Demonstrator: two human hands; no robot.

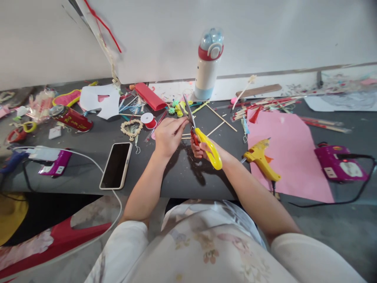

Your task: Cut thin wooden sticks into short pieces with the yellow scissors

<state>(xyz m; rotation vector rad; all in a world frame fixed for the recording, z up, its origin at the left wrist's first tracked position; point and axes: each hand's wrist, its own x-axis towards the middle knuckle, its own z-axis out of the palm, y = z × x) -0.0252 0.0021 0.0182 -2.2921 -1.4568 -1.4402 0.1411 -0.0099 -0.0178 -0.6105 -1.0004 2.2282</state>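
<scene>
My right hand is closed round the handles of a pair of scissors, one yellow and one red. The blades point up and away from me, parted in a narrow V. Close to their left side, my left hand has thumb and fingers pinched together at the blade tips. Whatever sits in that pinch is too small to make out. Beyond the hands lies a bundle of green and yellow twisted craft pieces. Thin wooden sticks rest on the grey table behind the scissors.
Left of my hands are a phone, a spool of red thread, a braided heart and a red can. A bottle stands at the back. On the right, a yellow glue gun lies on pink paper beside a purple power strip.
</scene>
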